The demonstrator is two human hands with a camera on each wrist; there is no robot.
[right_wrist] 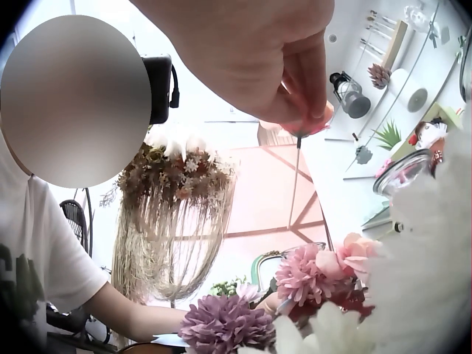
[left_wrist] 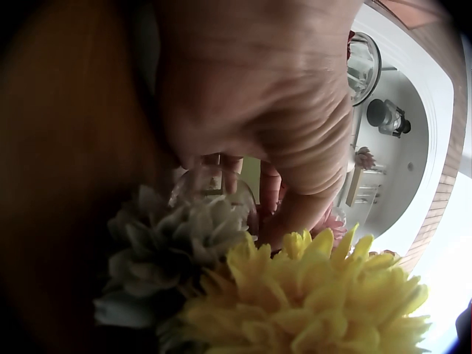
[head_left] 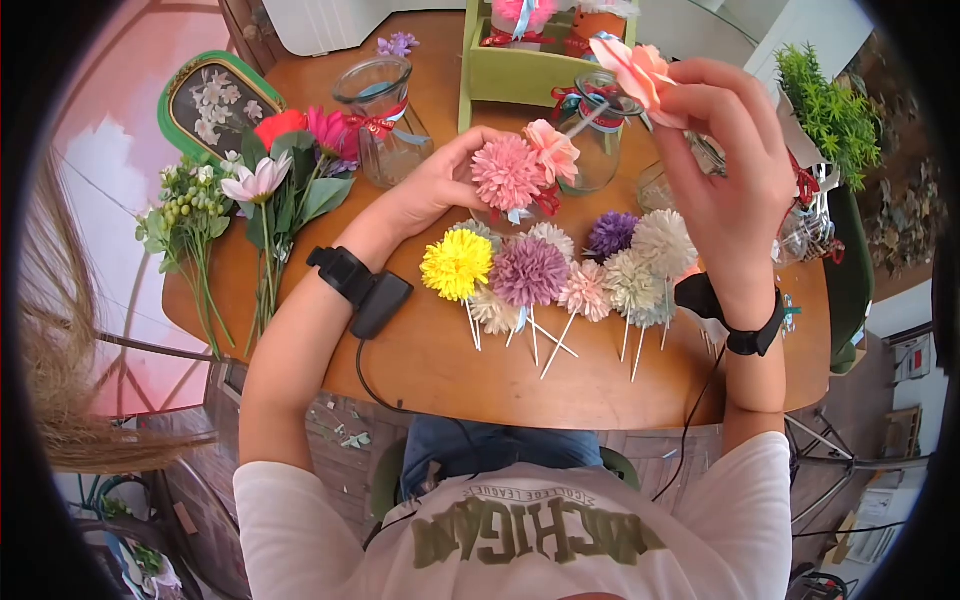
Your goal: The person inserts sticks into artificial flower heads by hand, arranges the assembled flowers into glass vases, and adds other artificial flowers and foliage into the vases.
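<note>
My left hand (head_left: 430,185) grips a small glass jar (left_wrist: 193,184), its fingers curled round the side. A pink pompom flower (head_left: 505,172) and a peach flower (head_left: 553,150) stand in that jar, hiding most of it in the head view; a red ribbon shows beneath them. Up to the right, my right hand (head_left: 730,140) pinches another peach flower (head_left: 635,72) by its head. Its thin straight stem (right_wrist: 296,173) points down in the right wrist view. Just in front of the jar lie a yellow pompom flower (head_left: 457,265) and a purple one (head_left: 529,271).
More pompom flowers (head_left: 634,280) on white sticks crowd the table's front. Glass jars with ribbons stand left (head_left: 395,155) and behind (head_left: 600,165). Leafy flower stems (head_left: 270,215) and a green-framed picture (head_left: 215,105) lie left. A green wooden box (head_left: 500,85) stands at the back.
</note>
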